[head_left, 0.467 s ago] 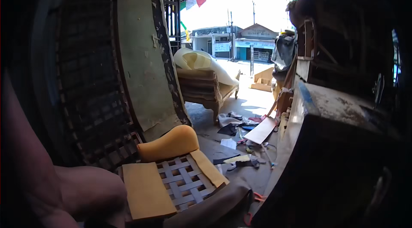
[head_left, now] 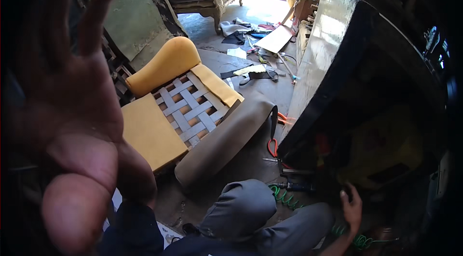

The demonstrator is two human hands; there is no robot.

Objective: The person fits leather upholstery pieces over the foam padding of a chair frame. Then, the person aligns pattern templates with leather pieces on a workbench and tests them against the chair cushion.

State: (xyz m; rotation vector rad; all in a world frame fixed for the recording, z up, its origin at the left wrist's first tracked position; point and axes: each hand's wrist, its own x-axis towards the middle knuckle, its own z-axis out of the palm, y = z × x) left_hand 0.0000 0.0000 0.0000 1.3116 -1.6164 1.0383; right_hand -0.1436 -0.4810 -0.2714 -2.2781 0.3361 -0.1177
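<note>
Left: our left hand (head_left: 79, 106) raised near the lens, palm open, gripping nothing. Centre: foam-padded seat frame (head_left: 153, 133) on the floor, grey webbing (head_left: 190, 106) exposed. Then orange-handled tool (head_left: 276, 152), dark air tool (head_left: 300, 186), green coiled hose (head_left: 285, 200). Far right: our right hand (head_left: 353, 209), fingers loosely curled; grip unclear. We'd keep hose coils clear of fingers.
</note>
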